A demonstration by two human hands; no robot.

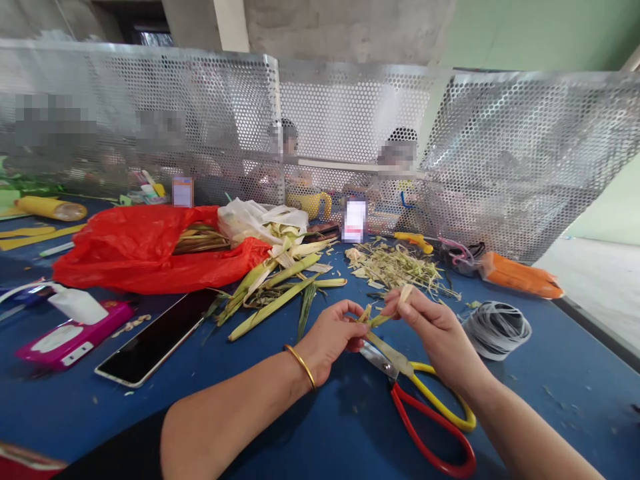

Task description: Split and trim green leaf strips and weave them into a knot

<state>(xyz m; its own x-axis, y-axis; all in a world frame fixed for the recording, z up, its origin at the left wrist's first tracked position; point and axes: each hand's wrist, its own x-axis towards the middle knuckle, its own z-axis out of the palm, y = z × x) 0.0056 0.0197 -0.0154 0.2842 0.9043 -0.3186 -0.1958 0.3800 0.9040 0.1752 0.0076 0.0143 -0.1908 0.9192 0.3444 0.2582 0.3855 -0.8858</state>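
Between my two hands is a pale green strip of dried husk (380,321). My left hand (336,335), with a gold bangle at the wrist, pinches one end of it. My right hand (434,325) is closed on the other end, and a pale bit sticks up past the fingertips. Below them on the blue table lies a pair of scissors (400,375) with one yellow and one red handle, blades pointing toward my left hand. Long green husk leaves (275,307) lie beyond my left hand. A heap of shredded trimmings (400,267) sits beyond my right hand.
A red plastic bag (125,250) with husks stands at the left, near a black phone (155,343) and a magenta power strip (75,340). A spool of grey twine (499,330) and an orange packet (521,275) are at the right. Perforated metal panels (340,120) close the back; people sit behind.
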